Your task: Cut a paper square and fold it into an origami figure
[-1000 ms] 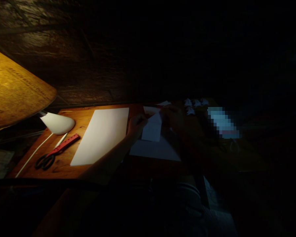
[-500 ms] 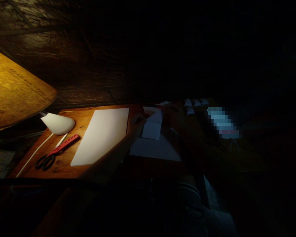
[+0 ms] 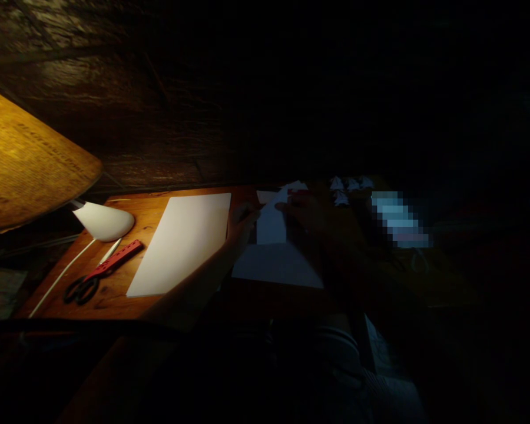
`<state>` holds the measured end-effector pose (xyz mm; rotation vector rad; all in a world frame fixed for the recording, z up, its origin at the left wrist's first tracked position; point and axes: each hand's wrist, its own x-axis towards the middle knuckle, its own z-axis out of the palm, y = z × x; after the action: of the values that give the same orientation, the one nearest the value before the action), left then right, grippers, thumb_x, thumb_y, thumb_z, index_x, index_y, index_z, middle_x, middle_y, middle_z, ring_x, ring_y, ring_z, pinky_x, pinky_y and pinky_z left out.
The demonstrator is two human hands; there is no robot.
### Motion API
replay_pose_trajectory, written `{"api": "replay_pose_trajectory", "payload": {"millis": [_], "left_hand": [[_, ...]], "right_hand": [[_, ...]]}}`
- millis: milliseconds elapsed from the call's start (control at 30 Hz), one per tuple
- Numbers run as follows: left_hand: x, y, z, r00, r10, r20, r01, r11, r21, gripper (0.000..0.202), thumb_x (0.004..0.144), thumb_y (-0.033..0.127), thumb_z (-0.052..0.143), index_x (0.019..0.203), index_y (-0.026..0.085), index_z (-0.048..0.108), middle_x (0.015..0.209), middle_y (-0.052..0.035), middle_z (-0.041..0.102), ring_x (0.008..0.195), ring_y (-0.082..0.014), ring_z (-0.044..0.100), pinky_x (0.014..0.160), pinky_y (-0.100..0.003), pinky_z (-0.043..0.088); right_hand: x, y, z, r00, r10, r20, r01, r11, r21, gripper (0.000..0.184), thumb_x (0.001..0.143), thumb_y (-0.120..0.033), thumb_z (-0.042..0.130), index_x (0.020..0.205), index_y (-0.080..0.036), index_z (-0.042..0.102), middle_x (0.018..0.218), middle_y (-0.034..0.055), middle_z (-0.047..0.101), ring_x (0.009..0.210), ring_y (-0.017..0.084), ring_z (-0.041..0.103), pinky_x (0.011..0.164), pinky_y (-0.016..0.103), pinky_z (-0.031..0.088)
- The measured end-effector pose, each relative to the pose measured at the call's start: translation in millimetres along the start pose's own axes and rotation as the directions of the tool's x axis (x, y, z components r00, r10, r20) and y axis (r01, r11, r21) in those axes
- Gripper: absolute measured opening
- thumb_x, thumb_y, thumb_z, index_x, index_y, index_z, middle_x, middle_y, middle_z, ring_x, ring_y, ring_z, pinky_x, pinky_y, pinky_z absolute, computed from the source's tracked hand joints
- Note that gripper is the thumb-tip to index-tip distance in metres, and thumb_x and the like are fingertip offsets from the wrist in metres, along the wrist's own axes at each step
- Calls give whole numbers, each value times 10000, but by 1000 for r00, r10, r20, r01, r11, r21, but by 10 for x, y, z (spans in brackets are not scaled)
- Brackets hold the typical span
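Observation:
Both my hands are at a small folded sheet of paper (image 3: 271, 227), which has a slanted upper edge. My left hand (image 3: 245, 217) has its fingers closed on the paper's left edge. At the upper right, my right hand (image 3: 300, 209) pinches the same paper; deep shadow hides most of its fingers. Below the folded paper lies a larger white sheet (image 3: 276, 265). Further pale paper pieces (image 3: 297, 186) show just beyond my right hand.
To the left lies a stack of white paper (image 3: 185, 241). Scissors with a red cover (image 3: 115, 259) lie beside a white lamp base (image 3: 106, 221). Several small folded paper shapes (image 3: 339, 197) stand at the back right, near a bright pixelated screen (image 3: 400, 219).
The upper part of the paper has changed from a wide flap to a narrower slanted point. My right hand has shifted slightly left and down onto it.

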<state>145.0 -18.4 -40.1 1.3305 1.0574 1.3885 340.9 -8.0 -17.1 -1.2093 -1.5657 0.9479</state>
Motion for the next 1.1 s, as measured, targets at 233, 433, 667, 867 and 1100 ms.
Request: {"api": "replay_pose_trajectory", "payload": {"millis": [233,433,667,867,1100], "left_hand": [[13,33,44,993,51,109,-50,999,-9,177,748,354,682,691,205,607,604,25,499,605,-132,466,562,-255,368],[28,-4,39,1000,-21,6,21,999,28,194,744,345,717,683,203,600,589,34,505,575,-122,460,525,-238,331],[41,27,23,999,-44,-20,44,999,-2,137,689,271,684,653,194,576,581,42,496,544,-107,438,512,-229,329],[31,51,34,999,-8,36,6,999,40,113,707,278,684,682,193,613,592,35,526,567,-115,455,541,-240,357],[56,-10,24,988,23,154,-35,996,76,98,696,207,660,632,182,590,594,32,515,577,-108,448,543,-230,318]], "right_hand": [[-48,-44,15,989,46,138,-41,998,-43,440,799,-569,698,624,-199,536,630,-10,545,583,121,478,546,265,363],[-85,-70,27,980,22,200,-19,1000,-20,440,770,-586,687,630,-191,555,649,-4,546,625,126,474,563,256,365],[-78,-45,46,963,-75,258,81,997,-11,332,793,-476,633,649,-179,589,678,11,586,626,124,497,588,253,388],[-99,-58,53,936,-103,336,110,994,-3,259,753,-406,661,631,-191,583,665,-8,584,621,125,498,574,242,375],[-87,-44,79,965,-67,253,70,998,-4,228,760,-390,695,695,-180,636,694,6,621,663,146,545,605,256,411]]}}
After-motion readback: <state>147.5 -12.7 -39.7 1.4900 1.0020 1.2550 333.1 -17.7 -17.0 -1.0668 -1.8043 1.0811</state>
